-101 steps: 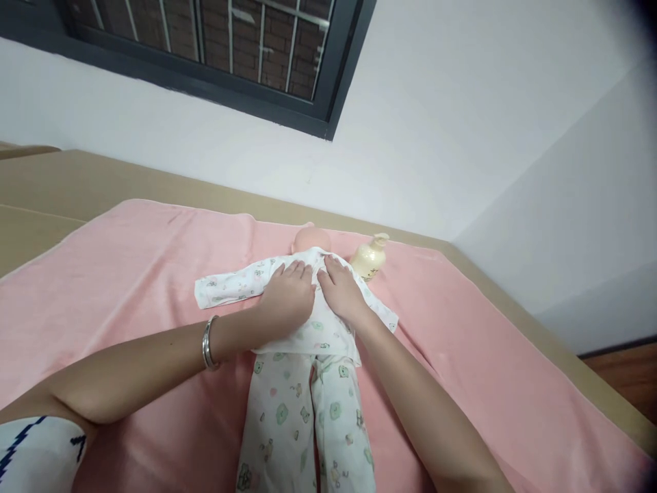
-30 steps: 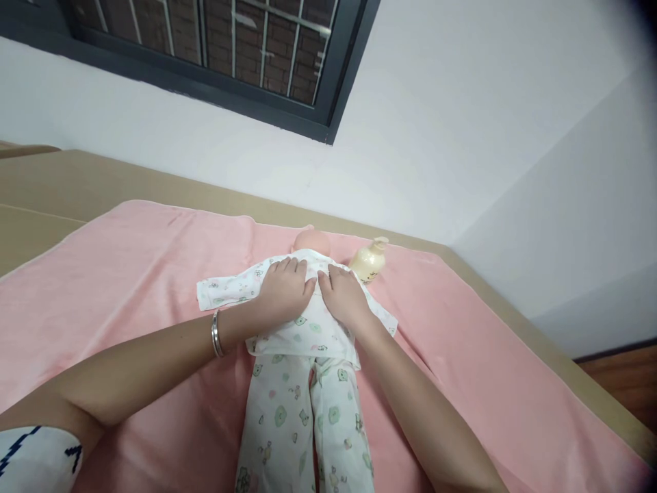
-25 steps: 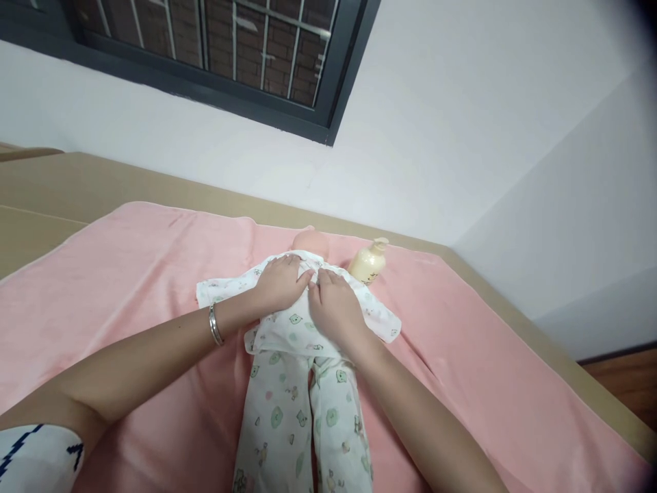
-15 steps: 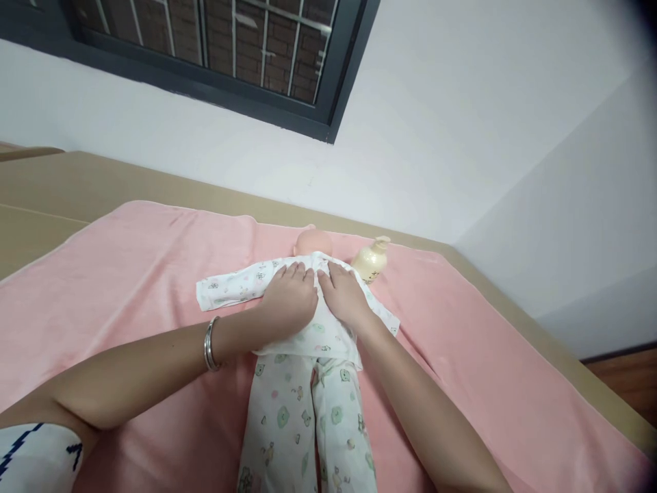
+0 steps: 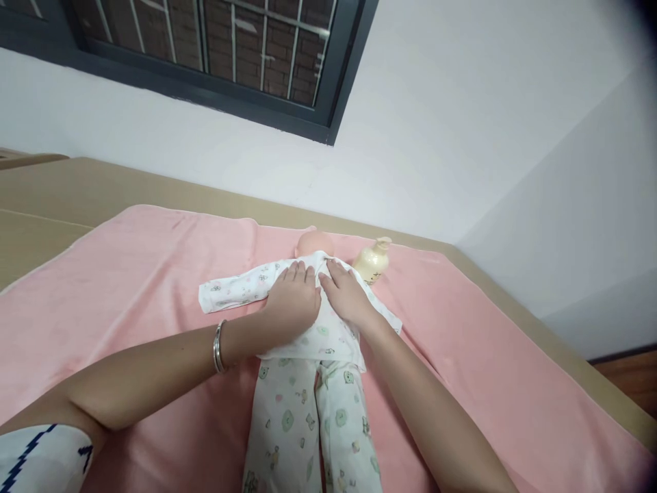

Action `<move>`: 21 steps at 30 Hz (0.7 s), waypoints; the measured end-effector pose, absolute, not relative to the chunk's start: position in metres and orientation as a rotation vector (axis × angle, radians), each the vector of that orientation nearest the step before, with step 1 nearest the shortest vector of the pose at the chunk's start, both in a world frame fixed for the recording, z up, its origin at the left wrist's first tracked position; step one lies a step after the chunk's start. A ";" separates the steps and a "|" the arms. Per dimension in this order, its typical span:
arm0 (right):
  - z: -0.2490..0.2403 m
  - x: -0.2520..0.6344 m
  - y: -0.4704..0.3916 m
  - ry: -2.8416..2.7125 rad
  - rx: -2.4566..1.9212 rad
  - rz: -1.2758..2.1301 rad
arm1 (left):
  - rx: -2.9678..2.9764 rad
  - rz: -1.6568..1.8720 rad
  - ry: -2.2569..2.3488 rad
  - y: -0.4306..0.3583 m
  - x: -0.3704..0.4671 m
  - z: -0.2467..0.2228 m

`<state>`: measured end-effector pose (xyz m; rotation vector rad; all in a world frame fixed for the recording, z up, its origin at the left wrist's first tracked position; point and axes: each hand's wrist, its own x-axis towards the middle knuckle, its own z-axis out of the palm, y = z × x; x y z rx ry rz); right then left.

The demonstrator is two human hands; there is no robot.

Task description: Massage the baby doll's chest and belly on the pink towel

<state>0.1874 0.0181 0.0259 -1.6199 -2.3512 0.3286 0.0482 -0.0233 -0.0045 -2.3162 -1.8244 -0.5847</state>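
A baby doll (image 5: 314, 242) lies on a pink blanket (image 5: 169, 267), its round head at the far end and its face out of sight. It wears a white long-sleeved top (image 5: 328, 339) and white trousers (image 5: 287, 424), both printed with small green and pink figures. My left hand (image 5: 292, 301) rests flat on the upper left of the top, fingers stretched toward the head. Beside it, my right hand (image 5: 345, 293) lies flat on the upper right of the top, thumb a little apart. Neither hand grips anything.
A cream pump bottle (image 5: 373, 261) stands on the blanket right of the doll's head, close to my right hand. Under the blanket is a tan surface (image 5: 118, 181) that reaches a white wall (image 5: 436, 123). A dark-framed window (image 5: 328, 123) with bars sits above.
Both hands stay flat on the doll's top with hardly any movement. The whole view has shifted very slightly.
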 end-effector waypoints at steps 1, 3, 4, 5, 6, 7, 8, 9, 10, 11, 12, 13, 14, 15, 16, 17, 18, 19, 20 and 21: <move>0.026 0.186 0.016 -2.355 -1.630 0.323 | -2.327 -0.586 -1.806 -0.026 0.048 -0.003; 0.029 0.180 0.002 -2.363 -1.666 0.250 | -2.375 -0.623 -1.790 -0.024 0.044 0.001; 0.031 0.176 -0.006 -2.381 -1.677 0.194 | -2.404 -0.644 -1.796 -0.020 0.040 0.003; 0.032 0.172 -0.014 -2.412 -1.673 0.133 | -2.429 -0.654 -1.809 -0.016 0.036 0.004; 0.033 0.169 -0.021 -2.452 -1.651 0.075 | -2.445 -0.656 -1.827 -0.012 0.034 0.005; 0.033 0.167 -0.025 -2.485 -1.622 0.027 | -2.445 -0.657 -1.848 -0.007 0.032 0.003; 0.033 0.166 -0.026 -2.502 -1.590 -0.001 | -2.426 -0.668 -1.871 -0.004 0.031 0.001; 0.032 0.167 -0.024 -2.500 -1.562 -0.002 | -2.396 -0.693 -1.890 -0.002 0.031 -0.001; 0.030 0.169 -0.019 -2.474 -1.548 0.022 | -2.368 -0.729 -1.896 0.000 0.032 -0.004; 0.028 0.172 -0.013 -2.436 -1.544 0.062 | -2.346 -0.768 -1.894 0.000 0.034 -0.007; 0.025 0.176 -0.006 -2.396 -1.544 0.104 | -2.329 -0.798 -1.891 -0.001 0.035 -0.009; 0.023 0.179 0.000 -2.362 -1.548 0.140 | -2.325 -0.815 -1.885 -0.001 0.036 -0.010; 0.021 0.182 0.006 -2.336 -1.553 0.162 | -2.332 -0.822 -1.880 -0.002 0.036 -0.009; 0.019 0.184 0.010 -2.324 -1.554 0.174 | -2.348 -0.825 -1.880 -0.003 0.036 -0.008; 0.018 0.186 0.013 -2.323 -1.549 0.179 | -2.368 -0.827 -1.884 -0.003 0.035 -0.006; 0.018 0.187 0.014 -2.330 -1.536 0.181 | -2.389 -0.827 -1.890 -0.003 0.034 -0.004; 0.019 0.187 0.014 -2.338 -1.523 0.181 | -2.405 -0.826 -1.899 -0.004 0.033 -0.002; 0.020 0.187 0.013 -2.347 -1.513 0.178 | -2.413 -0.823 -1.906 -0.004 0.032 0.000; 0.021 0.187 0.013 -2.355 -1.507 0.170 | -2.413 -0.817 -1.909 -0.004 0.032 0.001; 0.022 0.186 0.012 -2.362 -1.507 0.154 | -2.408 -0.810 -1.908 -0.003 0.031 0.002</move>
